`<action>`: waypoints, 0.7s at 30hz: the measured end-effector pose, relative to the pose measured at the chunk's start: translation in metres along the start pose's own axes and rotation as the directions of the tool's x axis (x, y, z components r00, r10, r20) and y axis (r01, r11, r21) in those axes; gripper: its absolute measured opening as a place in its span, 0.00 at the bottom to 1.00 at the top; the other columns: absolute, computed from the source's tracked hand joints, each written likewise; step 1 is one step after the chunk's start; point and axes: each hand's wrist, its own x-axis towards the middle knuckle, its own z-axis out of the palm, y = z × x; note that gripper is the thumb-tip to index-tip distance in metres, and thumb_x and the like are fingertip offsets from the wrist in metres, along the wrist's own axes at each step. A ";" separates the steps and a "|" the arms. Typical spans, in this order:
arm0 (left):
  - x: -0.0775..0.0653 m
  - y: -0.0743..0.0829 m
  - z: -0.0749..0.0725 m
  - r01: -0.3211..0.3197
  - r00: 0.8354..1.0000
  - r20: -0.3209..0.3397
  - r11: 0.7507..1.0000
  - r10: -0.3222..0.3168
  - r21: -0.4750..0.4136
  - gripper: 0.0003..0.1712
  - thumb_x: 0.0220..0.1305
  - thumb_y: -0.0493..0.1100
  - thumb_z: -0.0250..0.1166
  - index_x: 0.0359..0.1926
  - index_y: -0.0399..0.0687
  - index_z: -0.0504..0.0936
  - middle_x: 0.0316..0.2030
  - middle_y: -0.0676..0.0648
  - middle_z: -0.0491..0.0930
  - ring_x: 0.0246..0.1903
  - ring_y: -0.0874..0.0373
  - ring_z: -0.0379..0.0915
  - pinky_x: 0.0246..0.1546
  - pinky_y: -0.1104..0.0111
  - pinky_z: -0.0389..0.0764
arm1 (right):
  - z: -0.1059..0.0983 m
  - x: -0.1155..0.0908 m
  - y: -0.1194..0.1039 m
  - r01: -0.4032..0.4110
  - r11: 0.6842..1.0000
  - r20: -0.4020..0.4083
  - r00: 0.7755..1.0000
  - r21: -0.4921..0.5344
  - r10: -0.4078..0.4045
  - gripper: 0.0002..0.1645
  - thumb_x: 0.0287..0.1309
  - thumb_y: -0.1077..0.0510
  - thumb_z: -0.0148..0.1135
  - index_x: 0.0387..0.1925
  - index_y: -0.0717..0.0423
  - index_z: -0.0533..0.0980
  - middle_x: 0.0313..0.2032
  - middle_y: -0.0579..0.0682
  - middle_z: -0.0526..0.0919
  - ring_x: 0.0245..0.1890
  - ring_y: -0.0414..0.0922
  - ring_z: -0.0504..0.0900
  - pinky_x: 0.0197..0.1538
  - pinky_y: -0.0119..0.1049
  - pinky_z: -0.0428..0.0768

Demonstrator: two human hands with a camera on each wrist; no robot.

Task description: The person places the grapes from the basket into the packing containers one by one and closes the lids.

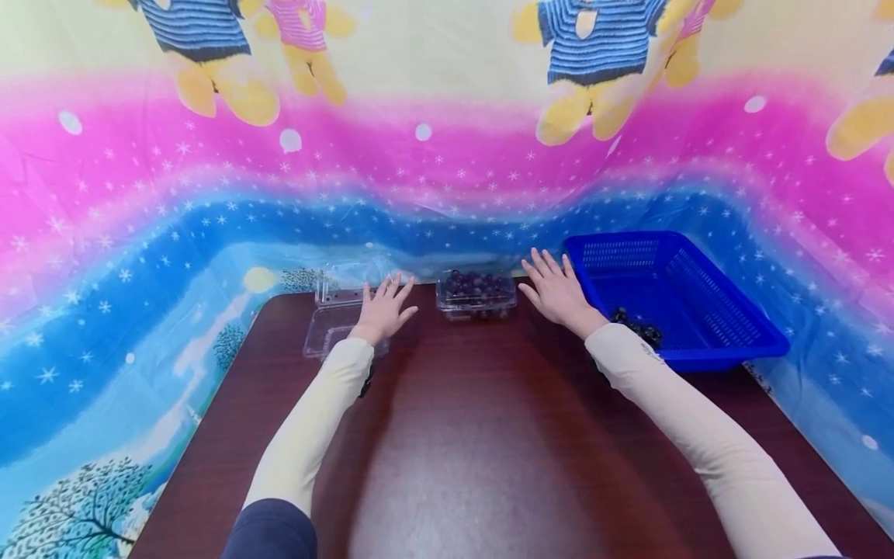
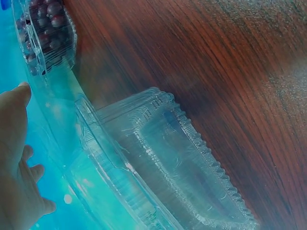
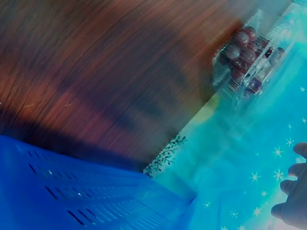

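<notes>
My left hand [image 1: 382, 312] hovers with fingers spread over an open clear plastic clamshell box [image 2: 177, 158], whose lid stands up at the back. Nothing is held in it. My right hand [image 1: 559, 293], also with fingers spread and holding nothing, is beside the left rim of a blue plastic basket [image 1: 726, 361]. Between the hands, at the table's far edge, stands a second clear clamshell box filled with dark grapes [image 1: 478, 286]; the right wrist view shows these grapes [image 3: 247, 52] through the plastic. More dark grapes [image 1: 637, 328] lie in the basket's near left corner, partly hidden by the right sleeve.
The dark red-brown wooden table [image 1: 475, 435] runs back to a hanging printed cloth [image 1: 433, 178] with bears and snowflakes. That cloth also hangs along both sides. The basket has slotted walls and takes up the table's far right corner.
</notes>
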 end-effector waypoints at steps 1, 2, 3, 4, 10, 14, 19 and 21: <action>0.000 0.000 0.000 0.001 1.000 0.002 1.000 -0.001 0.005 0.38 0.69 0.63 0.42 0.73 0.62 0.41 0.73 0.46 0.41 0.71 0.46 0.36 0.65 0.40 0.31 | 0.000 0.000 0.001 -0.002 1.000 -0.002 1.000 0.000 0.002 0.36 0.69 0.39 0.35 0.72 0.50 0.48 0.72 0.56 0.41 0.72 0.53 0.39 0.69 0.56 0.34; 0.000 0.000 0.000 0.001 1.000 0.002 1.000 -0.001 0.011 0.38 0.69 0.63 0.42 0.73 0.62 0.41 0.73 0.46 0.41 0.71 0.46 0.36 0.65 0.40 0.33 | 0.000 -0.001 0.001 -0.005 1.000 -0.004 1.000 0.000 0.005 0.36 0.69 0.39 0.34 0.72 0.50 0.47 0.72 0.56 0.41 0.72 0.53 0.39 0.69 0.56 0.34; -0.001 0.000 0.000 0.002 1.000 0.006 1.000 -0.003 0.018 0.38 0.69 0.63 0.41 0.73 0.62 0.40 0.73 0.46 0.41 0.71 0.47 0.36 0.65 0.40 0.34 | -0.001 -0.001 0.001 -0.007 1.000 -0.003 1.000 0.000 0.007 0.36 0.69 0.39 0.34 0.72 0.50 0.47 0.72 0.57 0.41 0.72 0.53 0.39 0.69 0.56 0.34; -0.001 -0.001 0.000 0.004 1.000 0.011 1.000 -0.004 0.025 0.38 0.68 0.64 0.40 0.73 0.62 0.40 0.73 0.46 0.40 0.71 0.47 0.36 0.65 0.40 0.35 | -0.001 -0.001 0.001 -0.009 1.000 -0.001 1.000 0.003 0.009 0.37 0.69 0.39 0.34 0.72 0.50 0.47 0.72 0.57 0.40 0.72 0.53 0.39 0.69 0.56 0.34; -0.002 -0.002 0.001 0.005 1.000 0.023 1.000 -0.005 0.019 0.38 0.69 0.64 0.40 0.73 0.61 0.40 0.73 0.47 0.37 0.72 0.48 0.32 0.65 0.41 0.35 | 0.000 -0.004 0.002 -0.016 0.999 0.009 1.000 0.035 0.016 0.37 0.69 0.40 0.34 0.72 0.51 0.47 0.72 0.57 0.40 0.72 0.54 0.39 0.69 0.56 0.31; -0.004 -0.004 0.003 -0.002 1.000 0.007 1.000 0.002 0.021 0.38 0.68 0.64 0.40 0.73 0.60 0.41 0.73 0.46 0.38 0.72 0.47 0.33 0.65 0.41 0.35 | -0.001 -0.007 0.002 -0.026 0.998 0.004 1.000 0.050 0.026 0.36 0.69 0.40 0.35 0.72 0.51 0.47 0.72 0.56 0.40 0.72 0.54 0.39 0.69 0.56 0.31; -0.006 -0.007 0.004 -0.008 1.000 0.002 1.000 0.008 0.022 0.38 0.69 0.63 0.41 0.73 0.60 0.41 0.73 0.45 0.39 0.71 0.46 0.34 0.65 0.41 0.34 | -0.002 -0.009 0.004 -0.032 0.997 -0.012 0.999 0.064 0.033 0.36 0.69 0.40 0.36 0.72 0.52 0.49 0.72 0.57 0.42 0.72 0.54 0.39 0.69 0.57 0.33; -0.007 -0.008 0.004 -0.005 1.000 0.006 1.000 0.004 0.012 0.38 0.68 0.64 0.41 0.73 0.60 0.41 0.73 0.45 0.38 0.71 0.46 0.35 0.65 0.41 0.32 | -0.002 -0.010 0.004 -0.036 0.997 -0.010 0.999 0.061 0.037 0.37 0.69 0.39 0.35 0.72 0.51 0.48 0.72 0.57 0.41 0.72 0.54 0.39 0.69 0.57 0.34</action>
